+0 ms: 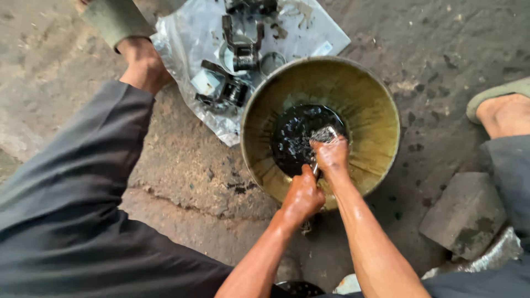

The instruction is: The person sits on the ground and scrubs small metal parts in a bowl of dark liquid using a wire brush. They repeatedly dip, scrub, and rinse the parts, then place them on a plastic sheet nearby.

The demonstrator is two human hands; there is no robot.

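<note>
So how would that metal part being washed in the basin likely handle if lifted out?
Probably slippery: the metal part sits in dark oily liquid in the basin, and the right hand gripping it glistens wet. Being metal, it is likely stiff and heavy for its size. The left hand looks equally slick.

Dark metal parts [237, 72] on plastic sheet [187, 33], grey stone block [464, 212], sandalled foot [499, 107]
</note>
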